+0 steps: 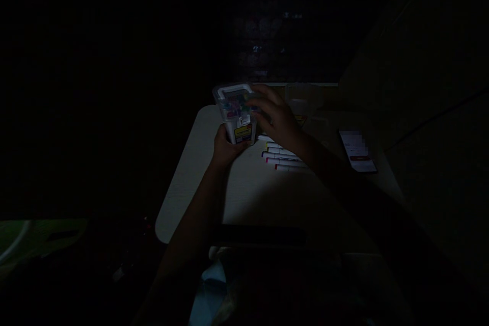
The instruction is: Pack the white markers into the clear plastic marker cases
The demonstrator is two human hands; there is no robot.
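Observation:
A clear plastic box with a lid, a white handle and a yellow-and-black label is held up, slightly tilted, over the table. Coloured marker caps show through its upper part. My left hand is wrapped round the lower part of the box. The fingers of my right hand are curved, somewhat apart, and rest on the right side of the lid. Several white markers with coloured ends lie side by side below my right hand, which partly covers them. The dark makes fine contact hard to see.
The white table has rounded corners. Behind my right hand stands another clear container, dim and partly hidden. A phone with a lit screen lies at the table's right. Surroundings are very dark.

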